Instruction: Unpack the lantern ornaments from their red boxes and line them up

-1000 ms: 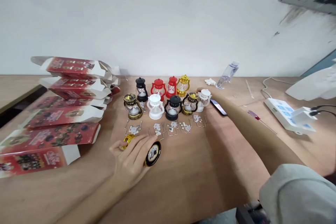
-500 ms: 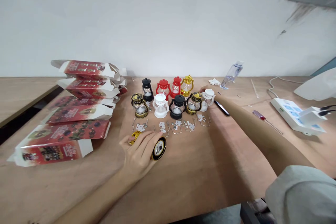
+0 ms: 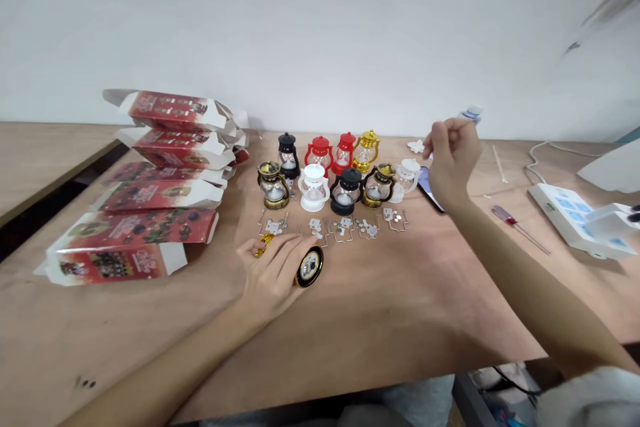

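Near the table's middle, my left hand [image 3: 273,270] is wrapped round a gold lantern [image 3: 310,267] lying on its side, its round black-rimmed base facing right. My right hand [image 3: 453,157] is raised above the phone [image 3: 430,190], fingers curled together; whatever it may hold is too small to make out. Two rows of small lanterns stand beyond my left hand, among them a white one [image 3: 314,188], a black one [image 3: 347,192], a red one [image 3: 319,155] and a gold one [image 3: 367,151]. Bent wires and small metal parts [image 3: 343,227] lie in groups before them.
Red printed boxes [image 3: 145,233] are stacked at the left. On the right lie a screwdriver [image 3: 520,229] and a white power strip [image 3: 575,220] with a cable. A clear bottle [image 3: 471,113] stands partly hidden behind my right hand. A white scrap [image 3: 415,146] lies near the wall.
My right hand has risen from behind the white lantern at the right end and moved right, over the phone. My left hand still grips the gold lantern. The camera view has shifted slightly.
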`<action>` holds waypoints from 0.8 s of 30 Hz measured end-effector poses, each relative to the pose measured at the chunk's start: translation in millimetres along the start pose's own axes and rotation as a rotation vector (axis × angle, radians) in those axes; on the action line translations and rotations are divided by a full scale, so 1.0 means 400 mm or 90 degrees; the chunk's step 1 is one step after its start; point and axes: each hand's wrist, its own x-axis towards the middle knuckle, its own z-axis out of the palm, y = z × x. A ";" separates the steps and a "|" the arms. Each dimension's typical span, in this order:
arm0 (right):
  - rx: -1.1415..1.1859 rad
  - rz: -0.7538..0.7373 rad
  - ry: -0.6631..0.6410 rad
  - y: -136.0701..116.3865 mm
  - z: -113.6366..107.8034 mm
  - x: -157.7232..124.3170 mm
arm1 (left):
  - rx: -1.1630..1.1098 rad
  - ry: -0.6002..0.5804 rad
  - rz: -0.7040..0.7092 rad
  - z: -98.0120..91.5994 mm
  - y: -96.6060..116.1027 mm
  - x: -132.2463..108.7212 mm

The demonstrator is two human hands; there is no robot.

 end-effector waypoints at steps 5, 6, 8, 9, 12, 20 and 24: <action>0.098 -0.176 -0.266 -0.163 0.029 -0.327 | 0.009 -0.002 -0.006 -0.001 0.004 -0.001; 0.113 -0.210 -0.294 -0.177 0.038 -0.371 | 0.011 -0.001 -0.004 -0.001 0.005 0.000; 0.117 -0.250 -0.333 -0.187 0.053 -0.422 | 0.013 -0.001 0.003 0.000 0.007 0.000; 0.113 -0.254 -0.339 -0.188 0.058 -0.431 | 0.014 -0.002 0.008 0.001 0.008 0.000; 0.104 -0.257 -0.327 -0.182 0.063 -0.427 | 0.011 -0.006 0.027 0.004 0.015 -0.001; 0.123 -0.285 -0.360 -0.180 0.063 -0.423 | 0.003 -0.041 0.056 0.010 0.027 -0.006; 0.136 -0.236 -0.406 -0.177 0.060 -0.423 | -0.006 -0.055 0.070 0.009 0.024 -0.010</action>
